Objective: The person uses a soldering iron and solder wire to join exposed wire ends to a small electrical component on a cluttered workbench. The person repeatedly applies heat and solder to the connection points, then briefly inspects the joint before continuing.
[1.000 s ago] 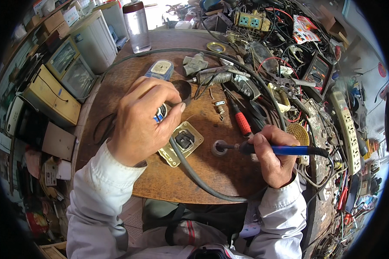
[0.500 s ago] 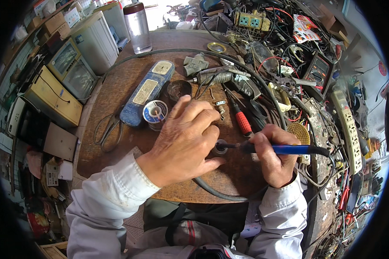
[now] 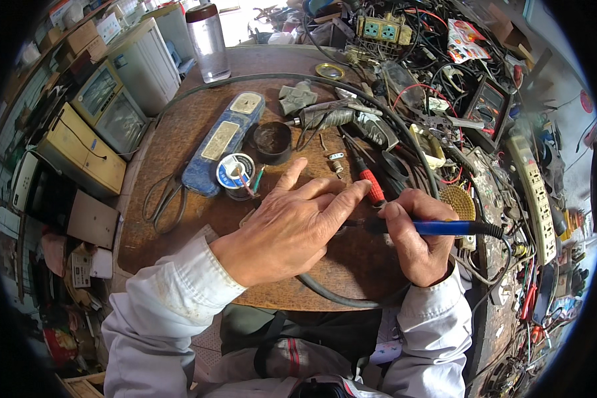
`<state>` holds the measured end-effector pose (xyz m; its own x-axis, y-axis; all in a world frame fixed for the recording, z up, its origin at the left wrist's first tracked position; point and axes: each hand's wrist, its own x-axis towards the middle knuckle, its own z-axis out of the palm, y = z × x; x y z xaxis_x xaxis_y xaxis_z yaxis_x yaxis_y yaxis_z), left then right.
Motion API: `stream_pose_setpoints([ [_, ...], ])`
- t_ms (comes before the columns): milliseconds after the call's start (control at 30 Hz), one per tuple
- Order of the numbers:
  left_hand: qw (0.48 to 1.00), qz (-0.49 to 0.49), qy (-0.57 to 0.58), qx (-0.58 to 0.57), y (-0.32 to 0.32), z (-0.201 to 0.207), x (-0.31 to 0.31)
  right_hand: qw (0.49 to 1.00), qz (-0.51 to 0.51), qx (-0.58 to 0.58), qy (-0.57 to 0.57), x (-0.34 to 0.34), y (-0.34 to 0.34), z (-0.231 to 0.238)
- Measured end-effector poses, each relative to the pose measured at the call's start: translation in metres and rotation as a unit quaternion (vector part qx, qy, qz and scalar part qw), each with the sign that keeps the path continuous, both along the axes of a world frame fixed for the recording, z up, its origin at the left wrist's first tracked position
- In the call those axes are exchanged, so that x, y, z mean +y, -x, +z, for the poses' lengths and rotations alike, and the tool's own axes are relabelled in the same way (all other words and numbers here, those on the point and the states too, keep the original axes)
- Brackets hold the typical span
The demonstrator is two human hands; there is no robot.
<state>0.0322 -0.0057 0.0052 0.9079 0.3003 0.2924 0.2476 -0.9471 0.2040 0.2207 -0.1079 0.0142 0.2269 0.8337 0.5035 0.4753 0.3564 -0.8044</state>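
Note:
My right hand (image 3: 418, 235) is closed around the blue handle of a soldering iron (image 3: 444, 228). The iron points left, and its tip is hidden behind my left hand (image 3: 288, 222). That hand hovers low over the wooden table, palm down, with its fingers stretched and apart; no held thing shows. What lies under its palm is covered. Just beyond it are a solder spool (image 3: 231, 168) and a round dark tin (image 3: 272, 140). A red-handled screwdriver (image 3: 371, 189) lies near the fingertips, and a small metal fitting (image 3: 337, 166) sits left of it.
Scissors (image 3: 162, 202) and a blue case (image 3: 222, 142) lie on the left. A black cable (image 3: 331, 298) loops around the work area. Pliers (image 3: 461, 123), tangled wires, a multimeter (image 3: 489, 106) and a power strip (image 3: 534, 199) crowd the right. A bottle (image 3: 209, 50) stands at the back.
My left hand has turned, its fingers reaching further right over the iron's front end. A small round part seen at the tip before is now covered. My right hand has barely moved.

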Motion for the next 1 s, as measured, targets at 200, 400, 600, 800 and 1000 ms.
stream_pose_setpoints([
  [200, 1.0, 0.015, 0.021, 0.007, -0.0003, 0.0058, -0.0014, 1.0, -0.003, 0.016, 0.005, -0.0018, -0.0006, 0.0013],
  [400, 1.0, 0.022, 0.012, -0.01, -0.0002, 0.0047, -0.0021, 1.0, -0.005, 0.012, 0.017, -0.0022, 0.0004, 0.003],
  [600, 1.0, 0.018, 0.005, -0.014, 0.0007, 0.0056, -0.0018, 0.999, -0.008, 0.028, 0.035, -0.0027, 0.0007, 0.0037],
  [800, 1.0, 0.017, 0.019, 0.005, 0.0002, 0.0064, -0.0017, 0.999, -0.021, 0.027, 0.01, -0.0036, -0.0018, 0.0041],
  [1000, 1.0, 0.023, 0.016, 0.0, 0.0004, 0.0039, -0.0015, 0.998, -0.026, 0.043, 0.031, -0.0047, -0.0011, 0.0034],
])
